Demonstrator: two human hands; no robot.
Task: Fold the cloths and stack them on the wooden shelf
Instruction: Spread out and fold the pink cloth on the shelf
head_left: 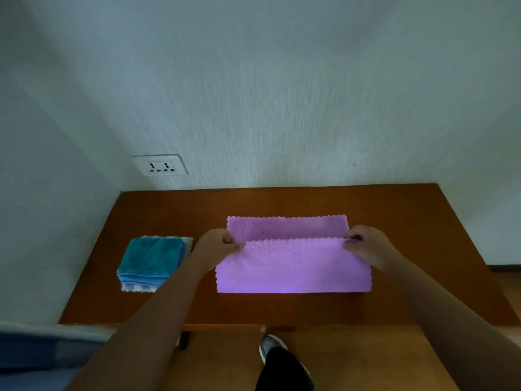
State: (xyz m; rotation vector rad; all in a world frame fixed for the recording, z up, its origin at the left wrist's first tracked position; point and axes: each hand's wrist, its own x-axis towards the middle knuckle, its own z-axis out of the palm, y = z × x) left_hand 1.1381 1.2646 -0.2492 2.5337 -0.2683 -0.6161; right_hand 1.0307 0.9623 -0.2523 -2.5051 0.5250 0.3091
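Head camera, looking down: a pink cloth [293,266] lies on the middle of a wooden shelf [282,201], its near half lifted over toward the far edge. The left hand [217,245] pinches the flap's left corner and the right hand [366,245] pinches its right corner. To the left, apart from the pink cloth, sits a stack of folded cloths [152,258], teal on top. A wall socket [159,165] sits above the shelf's back left corner. Below the shelf, a shoe [270,347] stands on the floor.
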